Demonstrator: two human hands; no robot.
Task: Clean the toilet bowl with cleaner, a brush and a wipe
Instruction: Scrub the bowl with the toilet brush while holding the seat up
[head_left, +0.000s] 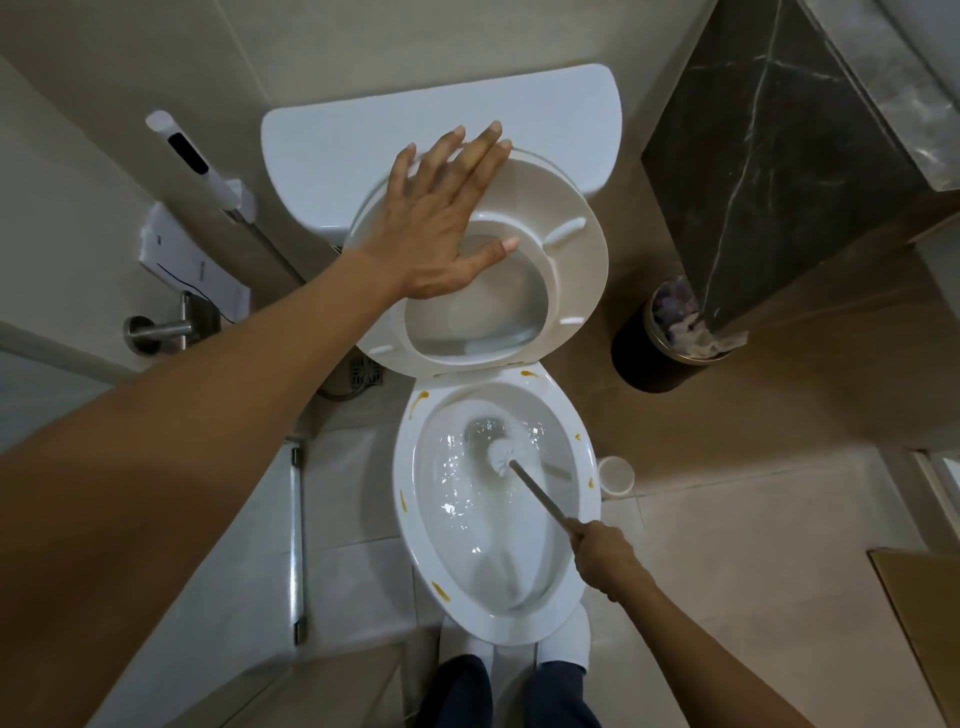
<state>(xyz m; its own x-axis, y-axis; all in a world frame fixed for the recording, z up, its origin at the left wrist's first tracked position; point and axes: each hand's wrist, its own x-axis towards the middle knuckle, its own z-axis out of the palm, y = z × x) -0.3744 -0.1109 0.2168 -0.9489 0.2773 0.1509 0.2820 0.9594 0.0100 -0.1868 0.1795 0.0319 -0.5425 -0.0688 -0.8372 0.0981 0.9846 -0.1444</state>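
Head view, looking down over the toilet.

Left hand (441, 228): fingers straight and spread wide, palm flat against the raised toilet seat (571, 249), holding nothing. Fingertips reach past the seat's far edge, in front of the cistern lid (322, 140). The seat stands up against the cistern, its underside facing the camera.

Right hand (605, 558): fingers curled round the handle of the toilet brush (540, 499), gripping it at the near right of the bowl. The handle slants from the hand up and to the left; the white bristle head sits inside the toilet bowl (410, 530), at the water's edge near the drain opening.

Bowl: water inside looks rippled and shiny. Rim carries several orange-yellow smears (440, 590): near left, left side, far left, far right beside the hinge, and two on the right side.

Surroundings: small white cup-shaped brush holder (616, 475) on the floor just beside the bowl's right side. Dark round waste bin (660, 343) with crumpled paper in it, further right and far, partly hidden behind a dark marble-patterned counter (769, 156) end. On the left wall, a white bidet sprayer (192, 161) in its mount, and a metal paper holder (166, 327) with a white pack above it. Floor drain grate (363, 374) at the left of the seat hinge. Two white shoes (566, 642) and dark trouser legs at the near edge, touching the bowl's front.
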